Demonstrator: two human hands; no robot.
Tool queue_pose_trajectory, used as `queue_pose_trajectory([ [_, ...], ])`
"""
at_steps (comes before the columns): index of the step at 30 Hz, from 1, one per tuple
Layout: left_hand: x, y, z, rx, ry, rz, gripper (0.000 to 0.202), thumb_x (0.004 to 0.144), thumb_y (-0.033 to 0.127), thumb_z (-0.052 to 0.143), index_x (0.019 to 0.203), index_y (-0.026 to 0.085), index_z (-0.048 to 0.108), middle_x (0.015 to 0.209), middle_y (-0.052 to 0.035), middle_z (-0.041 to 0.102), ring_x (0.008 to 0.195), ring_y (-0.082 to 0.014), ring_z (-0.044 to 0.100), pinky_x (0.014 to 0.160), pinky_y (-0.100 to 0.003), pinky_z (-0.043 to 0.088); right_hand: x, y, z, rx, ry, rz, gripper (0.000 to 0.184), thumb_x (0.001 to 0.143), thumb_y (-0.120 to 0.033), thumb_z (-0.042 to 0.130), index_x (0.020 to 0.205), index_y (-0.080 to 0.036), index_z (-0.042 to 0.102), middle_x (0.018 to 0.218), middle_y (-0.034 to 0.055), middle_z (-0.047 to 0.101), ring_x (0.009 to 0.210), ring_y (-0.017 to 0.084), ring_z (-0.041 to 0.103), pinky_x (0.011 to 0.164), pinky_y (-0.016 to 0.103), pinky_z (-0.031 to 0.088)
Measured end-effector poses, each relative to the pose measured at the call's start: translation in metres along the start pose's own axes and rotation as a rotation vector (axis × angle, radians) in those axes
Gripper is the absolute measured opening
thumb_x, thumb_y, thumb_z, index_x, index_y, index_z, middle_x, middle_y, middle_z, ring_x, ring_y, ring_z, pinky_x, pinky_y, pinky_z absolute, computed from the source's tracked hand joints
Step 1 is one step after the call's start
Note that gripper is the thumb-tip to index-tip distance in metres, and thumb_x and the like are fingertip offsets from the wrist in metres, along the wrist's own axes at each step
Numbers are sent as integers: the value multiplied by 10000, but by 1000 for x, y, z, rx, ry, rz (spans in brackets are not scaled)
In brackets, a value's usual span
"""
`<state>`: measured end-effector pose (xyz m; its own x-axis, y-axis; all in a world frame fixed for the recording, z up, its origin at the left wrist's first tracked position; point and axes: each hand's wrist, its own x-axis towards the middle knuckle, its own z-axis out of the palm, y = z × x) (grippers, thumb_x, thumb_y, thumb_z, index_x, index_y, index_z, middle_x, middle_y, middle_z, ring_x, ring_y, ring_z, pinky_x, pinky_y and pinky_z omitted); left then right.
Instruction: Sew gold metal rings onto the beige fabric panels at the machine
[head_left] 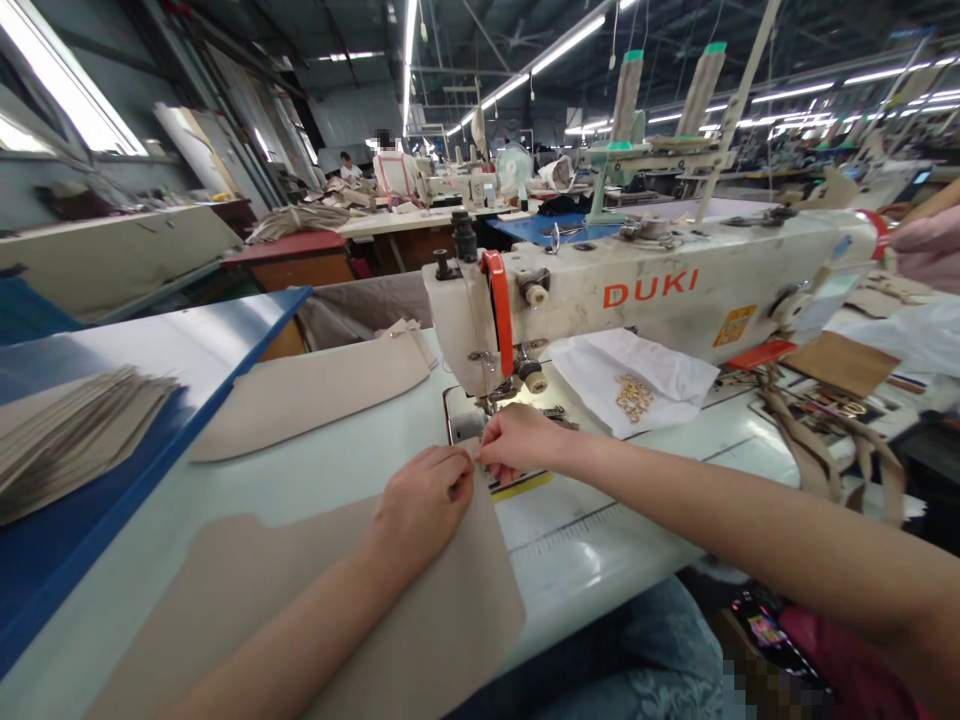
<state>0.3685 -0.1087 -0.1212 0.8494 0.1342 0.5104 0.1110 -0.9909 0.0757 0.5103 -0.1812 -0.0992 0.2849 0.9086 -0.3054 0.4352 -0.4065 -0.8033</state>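
Note:
A large beige fabric panel (465, 600) lies over the front of the sewing table, its upper edge close to the needle area of the sewing machine (660, 290). My left hand (427, 500) is closed on that edge, fingers curled and thumb partly hidden. Just right of it, my right hand (517, 440) pinches at the panel's corner, right in front of the presser foot (489, 404). Whether a small piece sits between the right fingertips is hidden. Behind my left hand, a second beige panel (322, 390) lies flat on the table.
A white bag (600, 370) with gold rings (634, 398) lies beside the machine. Beige straps (810, 440) and tools clutter the right side. At left, a stack of cut pieces (75, 430) rests on a blue-edged table (247, 345). Thread cones (626, 100) stand behind.

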Motion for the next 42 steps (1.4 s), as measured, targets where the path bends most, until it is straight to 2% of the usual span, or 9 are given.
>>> queue_pose_trajectory([
  [3, 1, -1, 0, -16, 7, -6, 191, 767, 102, 444, 678, 185, 591, 722, -35, 681, 678, -176, 621, 646, -270, 500, -10, 6, -3, -142, 125, -136, 177, 747, -134, 573, 573, -167, 586, 493, -26, 581, 524, 133, 590, 534, 218, 441],
  [6, 0, -1, 0, -40, 30, -2, 179, 774, 114, 450, 704, 188, 598, 754, -35, 691, 702, -175, 631, 666, -277, 508, -30, 18, -5, -273, 223, -289, 96, 771, -127, 575, 722, -166, 647, 720, 13, 649, 712, 157, 584, 680, 258, 415],
  [8, -1, -2, 0, -58, 45, 6, 167, 782, 124, 457, 716, 187, 597, 762, -35, 693, 713, -175, 633, 680, -283, 512, -44, 28, -7, -429, 201, -454, 107, 800, -124, 570, 756, -168, 657, 819, 36, 649, 806, 174, 557, 741, 277, 396],
  [11, -1, -3, 1, -91, 78, 21, 164, 788, 126, 458, 717, 183, 595, 759, -33, 691, 717, -172, 633, 689, -286, 511, -60, 42, -8, -804, 117, -832, 162, 895, -147, 491, 891, -158, 653, 878, 61, 631, 867, 182, 520, 786, 288, 396],
  [13, -1, -4, 1, -113, 88, 24, 168, 790, 124, 457, 716, 183, 596, 758, -32, 691, 719, -169, 633, 683, -282, 510, -64, 46, -8, -928, 104, -958, 190, 931, -167, 450, 1008, -162, 624, 930, 60, 621, 902, 177, 504, 819, 288, 397],
  [15, 0, -4, 1, -131, 78, 18, 177, 795, 124, 453, 711, 187, 596, 753, -28, 689, 709, -162, 632, 670, -275, 508, -63, 45, -6, -954, 125, -978, 191, 943, -204, 445, 1040, -169, 605, 952, 54, 617, 931, 175, 495, 841, 293, 397],
  [21, 0, -6, 0, -153, 65, 19, 179, 817, 132, 456, 716, 194, 590, 731, -20, 680, 685, -155, 625, 652, -267, 508, -50, 37, 6, -901, 254, -997, 166, 921, -257, 483, 879, -142, 596, 890, 51, 627, 889, 174, 516, 848, 304, 413],
  [27, -4, -6, 7, -111, 123, 36, 187, 844, 130, 440, 731, 188, 577, 722, -24, 667, 673, -156, 613, 646, -271, 506, -43, 44, 14, -879, 167, -1049, 142, 932, -199, 481, 840, -159, 582, 918, 17, 649, 941, 146, 521, 859, 273, 405],
  [42, -1, -9, 9, -81, 138, 74, 195, 879, 134, 429, 774, 169, 590, 751, -37, 665, 714, -160, 610, 683, -284, 523, -42, 46, 16, -785, 171, -1048, 206, 943, -200, 435, 807, -155, 583, 891, 33, 655, 917, 159, 540, 831, 289, 411],
])
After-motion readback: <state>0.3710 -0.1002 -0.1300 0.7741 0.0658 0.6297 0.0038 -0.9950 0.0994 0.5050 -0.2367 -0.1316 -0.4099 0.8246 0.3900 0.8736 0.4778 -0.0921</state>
